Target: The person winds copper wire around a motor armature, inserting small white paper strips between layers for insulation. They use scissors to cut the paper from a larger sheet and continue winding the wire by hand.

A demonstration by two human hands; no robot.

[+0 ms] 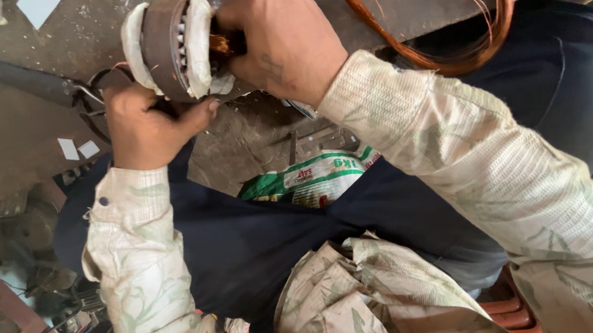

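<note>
A round motor stator (167, 48), rusty brown with white insulation wrapped on both ends, rests on edge on a dirty workbench (252, 142). My left hand (143, 123) grips it from below, thumb pressed near its rim. My right hand (285, 39) closes over its right end, fingers on copper winding wire at the opening. A loop of bare copper wire (474, 54) hangs to the right, over my dark trouser leg.
Scissors or pliers handles (90, 98) lie on the bench just left of my left hand, with small white paper slips (76, 148) nearby. A green and white plastic bag (311, 179) sits below the bench edge. Metal scrap and parts clutter the floor at lower left (32, 307).
</note>
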